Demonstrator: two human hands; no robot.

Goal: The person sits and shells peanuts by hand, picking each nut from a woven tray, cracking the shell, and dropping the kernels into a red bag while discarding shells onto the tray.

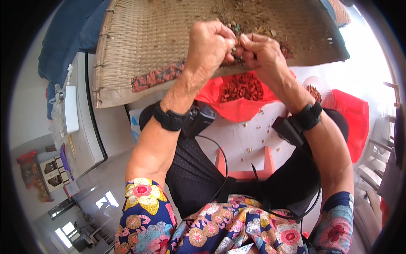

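Both my hands are raised over a large woven wicker tray [142, 35], close together. My left hand [212, 41] pinches with thumb and fingers at something small and brown, partly hidden. Facing it, my right hand [261, 50] has its thumb and forefinger on the same spot; what the small piece is, I cannot tell. Debris and small shell-like bits [269, 31] lie on the tray behind the hands. Below them an open red bag [241, 109] holds many reddish kernels, perhaps peanuts [242, 87].
A clear plastic container [326, 90] with more reddish kernels stands at the right, beside another red bag [352, 123]. Shell bits [249, 150] are scattered on the floor near a pink stool [268, 165]. A white cabinet [79, 111] stands at the left.
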